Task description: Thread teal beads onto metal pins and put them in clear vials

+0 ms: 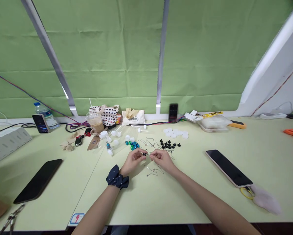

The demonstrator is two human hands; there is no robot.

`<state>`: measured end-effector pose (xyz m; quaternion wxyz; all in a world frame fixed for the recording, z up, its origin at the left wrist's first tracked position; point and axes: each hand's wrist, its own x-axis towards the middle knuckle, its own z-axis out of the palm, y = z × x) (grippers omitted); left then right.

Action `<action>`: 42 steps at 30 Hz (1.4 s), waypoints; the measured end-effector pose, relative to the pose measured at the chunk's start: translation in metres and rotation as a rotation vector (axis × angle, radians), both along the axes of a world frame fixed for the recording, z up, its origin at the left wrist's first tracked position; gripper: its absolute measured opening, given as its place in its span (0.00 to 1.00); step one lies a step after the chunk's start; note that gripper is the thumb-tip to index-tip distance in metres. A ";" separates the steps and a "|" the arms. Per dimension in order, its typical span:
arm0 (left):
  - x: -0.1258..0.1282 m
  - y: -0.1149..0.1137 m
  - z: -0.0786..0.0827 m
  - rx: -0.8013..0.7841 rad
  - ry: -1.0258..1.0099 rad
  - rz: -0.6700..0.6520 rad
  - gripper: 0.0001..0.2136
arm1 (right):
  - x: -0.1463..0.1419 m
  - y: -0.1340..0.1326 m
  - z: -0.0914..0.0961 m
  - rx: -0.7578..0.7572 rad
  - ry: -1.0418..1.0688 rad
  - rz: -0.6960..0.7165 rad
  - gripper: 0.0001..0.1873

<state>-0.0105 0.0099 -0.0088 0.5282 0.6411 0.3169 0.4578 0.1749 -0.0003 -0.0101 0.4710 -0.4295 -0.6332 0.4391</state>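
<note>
- Metal pin with black bead point(145, 153): held in the air between the hands, above the tabletop point(127, 209).
- Left hand point(133, 160): fingertips pinch the bead end.
- Right hand point(162, 160): fingertips pinch the pin's other end.
- Loose metal pins point(151, 171): lying just nearer than the hands.
- Black beads point(169, 144): farther, to the right.
- Blue-green beads point(133, 145): farther, to the left.

The left hand point(133, 161) and right hand point(163, 160) reach inward from both sides, pinching close together.
</note>
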 end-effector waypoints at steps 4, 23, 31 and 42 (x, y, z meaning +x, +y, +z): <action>0.002 0.001 -0.003 -0.008 0.008 -0.009 0.12 | 0.003 0.004 -0.005 0.071 -0.149 -0.018 0.10; -0.007 0.018 -0.009 -0.115 -0.144 0.274 0.15 | 0.051 0.036 -0.011 0.130 -0.549 -0.153 0.07; -0.009 0.019 -0.012 -0.134 -0.171 0.260 0.17 | 0.055 0.037 -0.015 0.079 -0.562 -0.101 0.06; -0.010 0.022 -0.014 -0.283 -0.330 0.192 0.17 | 0.057 0.064 -0.005 0.099 -0.895 -0.572 0.10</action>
